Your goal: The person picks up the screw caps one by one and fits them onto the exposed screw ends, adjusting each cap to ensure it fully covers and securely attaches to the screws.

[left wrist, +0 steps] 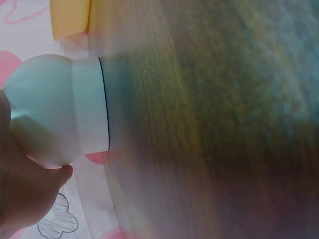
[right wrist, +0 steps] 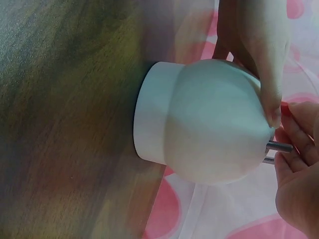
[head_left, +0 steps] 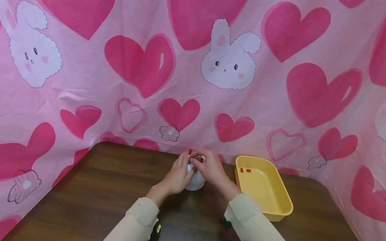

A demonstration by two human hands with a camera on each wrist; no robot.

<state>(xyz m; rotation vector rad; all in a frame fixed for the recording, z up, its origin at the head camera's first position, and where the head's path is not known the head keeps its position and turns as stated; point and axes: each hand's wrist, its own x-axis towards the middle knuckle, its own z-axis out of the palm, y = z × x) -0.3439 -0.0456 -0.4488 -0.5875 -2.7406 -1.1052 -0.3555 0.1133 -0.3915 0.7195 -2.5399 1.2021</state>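
A white rounded body on a short cylindrical base [right wrist: 214, 124] stands upright on the table. From its top stick up short threaded metal rods [right wrist: 280, 147]. My left hand [head_left: 176, 177] grips the body from the left, its thumb on the near side, as the left wrist view also shows on the white body [left wrist: 50, 109]. Over the top, my right hand [head_left: 210, 166] pinches a small red piece [right wrist: 284, 104] between thumb and fingers, mostly hidden by them. Another bit of red [head_left: 190, 151] shows just above the fingertips.
Right of the hands sits a yellow tray [head_left: 287, 197] with two small red pieces [head_left: 245, 170] in its far left corner. The dark wooden table [head_left: 100, 198] ends at a pink cloth backdrop [head_left: 190, 87] with hearts and rabbits, close behind the white body.
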